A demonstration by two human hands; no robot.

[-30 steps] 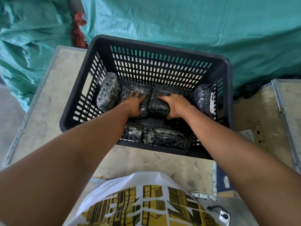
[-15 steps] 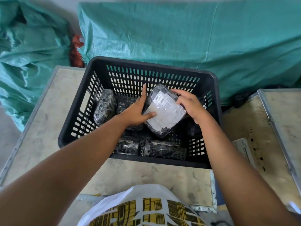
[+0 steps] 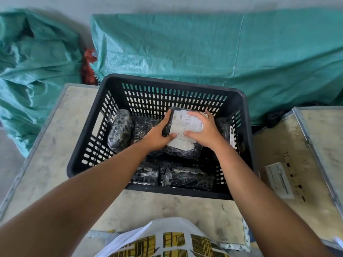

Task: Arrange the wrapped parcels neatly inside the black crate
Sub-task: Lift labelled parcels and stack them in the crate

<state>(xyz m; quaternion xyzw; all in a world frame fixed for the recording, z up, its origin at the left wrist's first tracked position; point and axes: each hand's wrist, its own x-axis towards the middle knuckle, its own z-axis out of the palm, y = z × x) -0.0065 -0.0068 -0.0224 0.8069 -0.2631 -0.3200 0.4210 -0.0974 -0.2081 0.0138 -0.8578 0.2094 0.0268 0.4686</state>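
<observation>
A black slotted crate point(image 3: 87, 143) stands on a worn table and holds several parcels wrapped in black film. Both my hands grip one parcel point(image 3: 185, 125) with a white label facing up, in the middle of the crate. My left hand point(image 3: 157, 135) holds its left side, my right hand point(image 3: 202, 130) its right side. One wrapped parcel point(image 3: 119, 130) stands on end against the left wall. A flat parcel point(image 3: 143, 127) lies beside it, partly under my left hand. Two more parcels point(image 3: 187, 178) lie along the near wall. Another parcel point(image 3: 227, 132) leans at the right wall.
The table point(image 3: 48, 145) carries the crate; a second metal-edged board point(image 3: 297, 154) with a white label lies to the right. Green tarpaulin point(image 3: 185, 49) covers bulky things behind. A white and yellow printed bag point(image 3: 167, 242) sits at the near edge.
Both hands lifted a labelled parcel out of the row, turned it label up, and have brought it lower and squarer over the middle of the crate. The camera view has tilted upward.
</observation>
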